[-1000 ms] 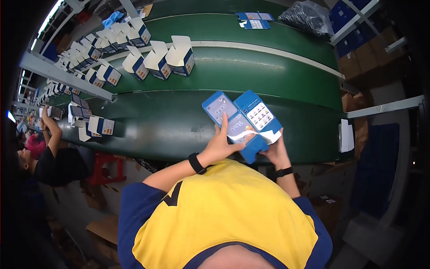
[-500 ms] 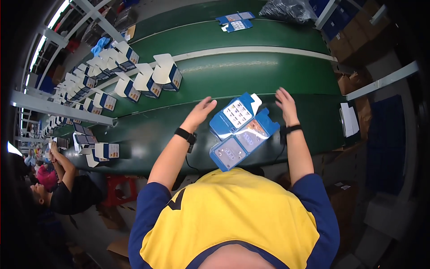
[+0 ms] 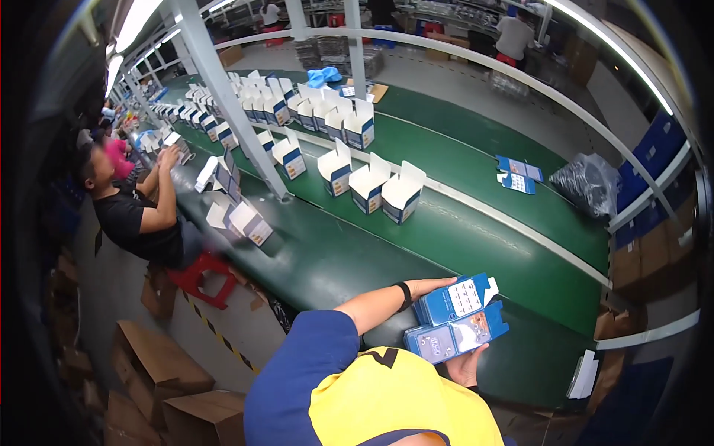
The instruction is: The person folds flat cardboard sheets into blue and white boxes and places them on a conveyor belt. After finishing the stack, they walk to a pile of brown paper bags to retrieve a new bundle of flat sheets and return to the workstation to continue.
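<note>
A stack of flattened blue cartons [image 3: 455, 316] with printed panels and a white tab lies at the near edge of the green work surface. At its far left edge is my left hand [image 3: 433, 285], its fingers along the cartons and partly hidden. My right hand [image 3: 467, 364] grips the near edge from below, thumb up against the printed panel. The undersides of the cartons are out of sight.
Open-topped white and blue boxes [image 3: 403, 195] stand in rows along the green conveyor [image 3: 476, 245]. A metal post [image 3: 234, 111] rises at the left. Beyond it, a co-worker [image 3: 137, 204] sits on a red stool [image 3: 201, 279]. More flat cartons [image 3: 519, 175] lie at the far right.
The view has swung left, bringing more of the conveyor and the co-worker into sight. Both my hands, spread apart on either side of the stack before, have closed onto its edges.
</note>
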Motion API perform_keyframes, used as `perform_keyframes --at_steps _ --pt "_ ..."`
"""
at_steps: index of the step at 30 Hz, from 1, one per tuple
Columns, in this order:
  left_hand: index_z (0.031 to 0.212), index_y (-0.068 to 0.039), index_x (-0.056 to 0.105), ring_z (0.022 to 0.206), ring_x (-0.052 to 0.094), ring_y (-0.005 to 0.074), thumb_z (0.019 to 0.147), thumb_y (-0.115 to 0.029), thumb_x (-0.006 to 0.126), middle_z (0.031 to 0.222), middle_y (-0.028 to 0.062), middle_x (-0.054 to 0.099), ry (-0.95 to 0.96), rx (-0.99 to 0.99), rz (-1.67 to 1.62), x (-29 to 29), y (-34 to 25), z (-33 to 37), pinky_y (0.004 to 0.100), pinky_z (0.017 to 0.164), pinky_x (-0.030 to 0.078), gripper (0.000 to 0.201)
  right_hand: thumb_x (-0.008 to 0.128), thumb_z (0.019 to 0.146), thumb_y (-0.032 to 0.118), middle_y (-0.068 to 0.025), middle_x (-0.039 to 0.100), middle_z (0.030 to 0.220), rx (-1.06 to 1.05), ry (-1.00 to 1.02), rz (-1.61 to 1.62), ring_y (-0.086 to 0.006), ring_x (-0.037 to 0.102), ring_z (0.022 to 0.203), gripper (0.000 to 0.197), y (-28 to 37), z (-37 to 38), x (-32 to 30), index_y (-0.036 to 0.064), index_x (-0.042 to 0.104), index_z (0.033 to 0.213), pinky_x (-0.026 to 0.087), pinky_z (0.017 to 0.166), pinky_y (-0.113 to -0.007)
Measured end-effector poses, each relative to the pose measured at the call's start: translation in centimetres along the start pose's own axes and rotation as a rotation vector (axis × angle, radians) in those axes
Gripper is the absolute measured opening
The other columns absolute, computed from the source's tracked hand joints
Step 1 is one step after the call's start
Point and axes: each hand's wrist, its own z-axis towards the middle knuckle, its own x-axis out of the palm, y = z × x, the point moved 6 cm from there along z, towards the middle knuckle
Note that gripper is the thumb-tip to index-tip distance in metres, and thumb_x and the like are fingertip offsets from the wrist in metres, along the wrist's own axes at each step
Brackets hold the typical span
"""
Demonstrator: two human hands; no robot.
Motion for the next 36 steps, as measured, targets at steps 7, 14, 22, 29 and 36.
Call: perform_keyframes --at_steps 7,14,22,29,36 --pt "0.128 -0.004 0.045 0.109 0.053 0.0166 0.087 -0.057 0.043 0.125 0.0094 0.052 -0.263 0.172 -0.056 -6.3 -1.5 -9.2 0.0274 0.091 0.043 0.067 0.045 0.059 0.084 -0.0047 0.026 0.143 0.194 0.174 -0.015 -0.0292 0.024 0.131 0.111 -2.0 5.5 5.8 0.0141 0.019 0.141 0.022 0.102 -0.055" --pt "0.125 -0.004 0.048 0.107 0.054 0.0169 0.086 -0.057 0.045 0.121 0.009 0.055 -0.469 0.351 -0.31 -12.8 1.1 -14.7 0.0286 0.091 0.043 0.065 0.042 0.063 0.082 -0.0084 0.025 0.144 0.422 0.385 -0.16 -0.0331 0.026 0.13 0.106 -4.6 12.0 9.9 0.0125 0.02 0.14 0.026 0.097 -0.061" --pt "0.126 -0.002 0.045 0.115 0.049 0.0269 0.082 -0.036 0.06 0.125 0.0127 0.051 -1.196 0.629 1.006 -9.1 -8.6 -22.6 0.0353 0.098 0.037 0.058 0.054 0.084 0.049 -0.0115 0.034 0.139 0.185 -0.063 -0.556 -0.0304 0.033 0.127 0.071 -0.2 11.0 8.2 0.0078 0.029 0.137 0.031 0.097 -0.054" --pt "0.117 -0.003 0.051 0.119 0.042 0.0253 0.077 -0.03 0.061 0.123 0.0124 0.05 -1.103 0.828 1.857 0.2 -4.6 -16.8 0.0446 0.101 0.028 0.049 0.06 0.081 0.019 -0.0163 0.037 0.136 -0.664 0.322 -1.647 -0.0321 0.035 0.127 0.057 2.5 10.0 16.7 0.0038 0.038 0.131 0.034 0.097 -0.048" --pt "0.108 -0.004 0.055 0.112 0.047 0.022 0.079 -0.024 0.058 0.113 0.0096 0.053 -1.158 0.888 1.779 0.6 -1.5 -21.0 0.0442 0.099 0.03 0.036 0.058 0.08 0.009 -0.0176 0.05 0.124 -0.939 0.618 -1.872 -0.0339 0.043 0.118 0.04 -1.7 7.1 18.7 0.0029 0.052 0.119 0.036 0.094 -0.044"
